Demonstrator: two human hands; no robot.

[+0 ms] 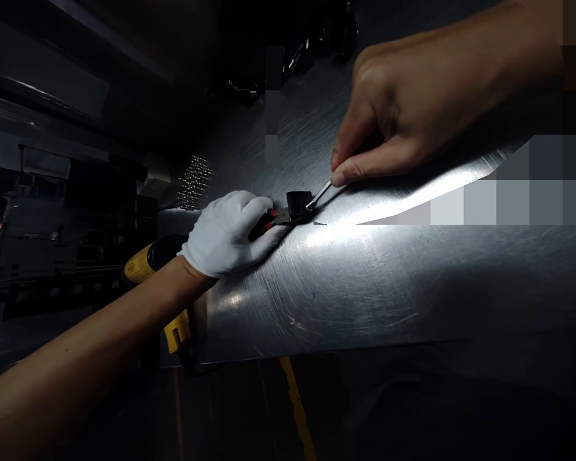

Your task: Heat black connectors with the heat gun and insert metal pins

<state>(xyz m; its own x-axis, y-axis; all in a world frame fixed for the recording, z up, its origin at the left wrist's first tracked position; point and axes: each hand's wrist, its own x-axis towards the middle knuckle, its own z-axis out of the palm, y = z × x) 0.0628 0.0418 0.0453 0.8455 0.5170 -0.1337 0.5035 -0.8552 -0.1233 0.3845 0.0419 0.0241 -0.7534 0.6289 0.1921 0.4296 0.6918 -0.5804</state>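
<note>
Bare right hand (388, 109), reaching down from upper right, thumb and forefinger pinching a rod (322, 191), tip at the black block (298, 203) over the bench (355, 275). Opposite, gloved left hand (225, 235), reaching up from lower left, fingers curled round pliers (281, 216), jaws at the block, probably steadying it against the rod.

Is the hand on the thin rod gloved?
No, the right hand gripping the rod is bare; only the left hand is gloved.

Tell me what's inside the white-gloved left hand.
The white-gloved left hand holds red-and-black-handled metal pliers. Their grey head and short stretches of handle show; the rest of the handle, and the palm, are covered.
</note>
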